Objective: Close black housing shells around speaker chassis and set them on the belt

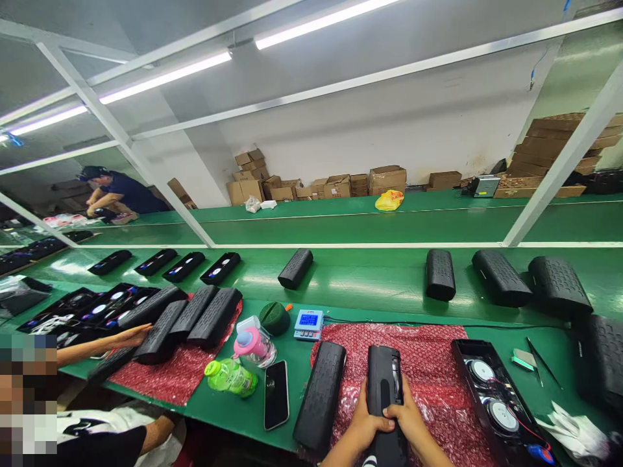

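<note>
Near the bottom centre, my left hand [364, 418] and my right hand [407, 410] are wrapped round the two sides of a black speaker housing [384, 383], thumbs meeting on its face. It is held over red bubble wrap [428, 363]. A closed black speaker [322, 392] lies just left of my left hand. To the right of my right hand sits an opened housing [503, 395] showing two round silver drivers, red wires and a blue part.
A phone [276, 395], a green bottle [231, 378], a pink-lidded bottle [254, 347] and a blue-screen meter [309, 324] stand left. Speakers [440, 275] line the green belt. A neighbour's arm [104, 344] reaches in at left. Tweezers [535, 363] lie right.
</note>
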### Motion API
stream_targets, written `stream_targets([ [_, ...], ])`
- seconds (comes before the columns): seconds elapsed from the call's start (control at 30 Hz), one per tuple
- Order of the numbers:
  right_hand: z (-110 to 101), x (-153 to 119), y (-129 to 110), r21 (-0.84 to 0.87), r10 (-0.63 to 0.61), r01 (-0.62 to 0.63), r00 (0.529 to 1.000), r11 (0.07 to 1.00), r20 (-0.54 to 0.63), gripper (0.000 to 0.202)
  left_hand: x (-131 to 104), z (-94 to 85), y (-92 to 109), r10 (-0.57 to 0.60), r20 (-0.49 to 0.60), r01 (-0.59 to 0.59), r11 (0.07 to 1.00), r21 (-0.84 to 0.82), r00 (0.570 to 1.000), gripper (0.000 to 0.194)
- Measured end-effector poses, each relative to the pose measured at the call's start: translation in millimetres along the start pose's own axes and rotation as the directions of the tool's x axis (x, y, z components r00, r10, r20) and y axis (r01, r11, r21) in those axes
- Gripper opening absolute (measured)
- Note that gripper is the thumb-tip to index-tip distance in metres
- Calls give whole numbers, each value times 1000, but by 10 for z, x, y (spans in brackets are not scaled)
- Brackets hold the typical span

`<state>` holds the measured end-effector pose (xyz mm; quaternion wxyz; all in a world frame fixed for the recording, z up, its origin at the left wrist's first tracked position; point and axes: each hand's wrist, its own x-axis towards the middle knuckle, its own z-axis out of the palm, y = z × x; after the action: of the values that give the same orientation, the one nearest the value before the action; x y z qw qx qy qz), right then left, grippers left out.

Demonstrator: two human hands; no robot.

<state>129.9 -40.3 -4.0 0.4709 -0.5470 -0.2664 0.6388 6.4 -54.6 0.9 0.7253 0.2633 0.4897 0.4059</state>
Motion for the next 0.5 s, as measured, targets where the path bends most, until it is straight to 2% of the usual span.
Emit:
stream_targets([
  [0.13, 23, -12, 9, 6, -16, 17, 999, 1000, -34, 103, 6, -14, -23, -5, -6, 5, 1000, -13, 1000, 128],
  [0.37, 30, -25, -45, 26, -21, 21, 1000, 999, 19, 99, -18, 30, 51, -37, -36, 36, 999, -35, 999, 129],
  [0.43, 39, -31, -76, 26, -37, 36, 998, 999, 41, 95, -41, 64, 93, -40, -54, 39, 999, -25, 998, 124],
  [0.5, 58, -28, -93, 44, -55, 52, 997, 998, 57, 95, -58, 81, 130, 6, -54, -6, 1000, 1, 999, 116],
])
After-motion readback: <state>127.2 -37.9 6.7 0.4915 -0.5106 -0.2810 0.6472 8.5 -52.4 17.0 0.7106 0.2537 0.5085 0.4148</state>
